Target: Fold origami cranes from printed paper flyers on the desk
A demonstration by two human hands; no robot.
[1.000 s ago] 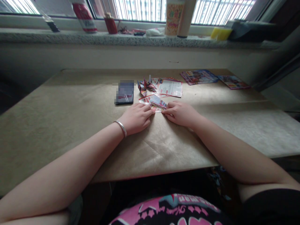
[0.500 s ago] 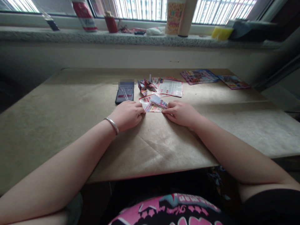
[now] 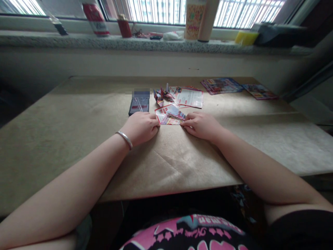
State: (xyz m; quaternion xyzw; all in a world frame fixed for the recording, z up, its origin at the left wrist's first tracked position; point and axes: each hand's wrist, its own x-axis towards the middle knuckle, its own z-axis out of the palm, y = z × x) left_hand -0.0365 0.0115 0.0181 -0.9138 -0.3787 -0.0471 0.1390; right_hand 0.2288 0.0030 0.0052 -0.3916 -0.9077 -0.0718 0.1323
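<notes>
A colourful printed paper (image 3: pixel 170 114) lies on the table, partly folded, with a straight crease along its near edge. My left hand (image 3: pixel 143 127), with a silver bangle (image 3: pixel 124 139) at the wrist, presses closed fingers on its left corner. At the right corner, my right hand (image 3: pixel 201 125) pinches the paper between thumb and fingers. Just beyond the paper stand folded paper pieces (image 3: pixel 162 95) with pointed tips. A phone (image 3: pixel 139 104) lies past my left hand, its screen facing up.
Loose printed sheets (image 3: pixel 191 97) lie behind the paper. Two piles of leaflets, a nearer-left pile (image 3: pixel 221 85) and a right-hand one (image 3: pixel 260 91), sit at the back right of the table (image 3: pixel 65 139). Cups, a can and a yellow object (image 3: pixel 246 38) line the windowsill (image 3: pixel 145 45).
My left hand's fingertips have shifted slightly left along the paper's near edge. My right hand and the paper look nearly the same.
</notes>
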